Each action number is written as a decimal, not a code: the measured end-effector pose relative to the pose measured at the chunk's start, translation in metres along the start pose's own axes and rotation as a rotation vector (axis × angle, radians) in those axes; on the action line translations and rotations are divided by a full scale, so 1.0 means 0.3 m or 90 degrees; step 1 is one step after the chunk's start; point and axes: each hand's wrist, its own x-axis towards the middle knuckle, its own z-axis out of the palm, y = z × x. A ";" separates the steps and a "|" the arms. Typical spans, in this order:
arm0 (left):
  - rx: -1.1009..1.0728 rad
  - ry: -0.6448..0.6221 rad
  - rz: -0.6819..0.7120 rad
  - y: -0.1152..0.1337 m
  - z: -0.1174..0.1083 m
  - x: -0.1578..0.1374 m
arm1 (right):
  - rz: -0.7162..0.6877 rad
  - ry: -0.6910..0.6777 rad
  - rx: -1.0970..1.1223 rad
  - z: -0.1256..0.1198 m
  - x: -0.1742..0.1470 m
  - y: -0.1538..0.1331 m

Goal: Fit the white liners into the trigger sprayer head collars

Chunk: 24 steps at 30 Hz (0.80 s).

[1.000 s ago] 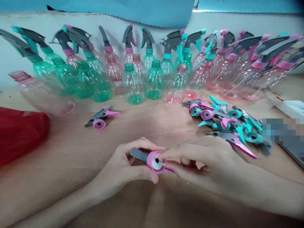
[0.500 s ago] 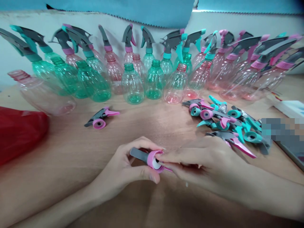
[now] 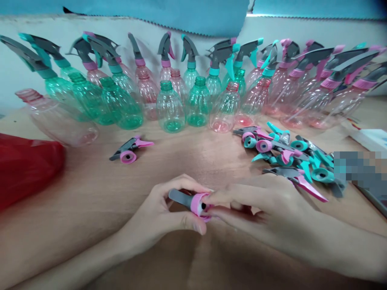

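Observation:
My left hand (image 3: 172,209) is closed around a grey trigger spray head (image 3: 180,198), with its fingers and thumb about the pink collar (image 3: 198,204). The collar's open end faces my right hand (image 3: 263,211) and shows a white gasket with a dark hole inside. My right index finger and thumb are closed at that opening, their tips touching the rim and the gasket area. The spray head's trigger is mostly hidden by the hands. Beyond my left hand, another grey and pink spray head (image 3: 128,150) lies on the table.
A heap of pink and teal spray heads (image 3: 281,147) lies right of centre. Several uncapped bottles, one a green bottle (image 3: 171,106), stand before a row of bottles fitted with spray heads (image 3: 220,56). A tilted pink bottle (image 3: 63,117) and a red bag (image 3: 28,169) are at left.
Both hands and the spray head have shifted slightly right in the view. My right fingertips have moved a little within the collar's opening. The whole scene is also shifted slightly right.

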 end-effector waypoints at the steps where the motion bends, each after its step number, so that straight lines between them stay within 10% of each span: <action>1: 0.002 0.001 0.001 -0.001 -0.001 0.000 | -0.009 0.004 -0.012 0.001 -0.002 0.001; 24: 0.007 0.016 0.015 0.000 0.017 -0.011 | -0.032 -0.095 -0.026 -0.009 0.002 -0.006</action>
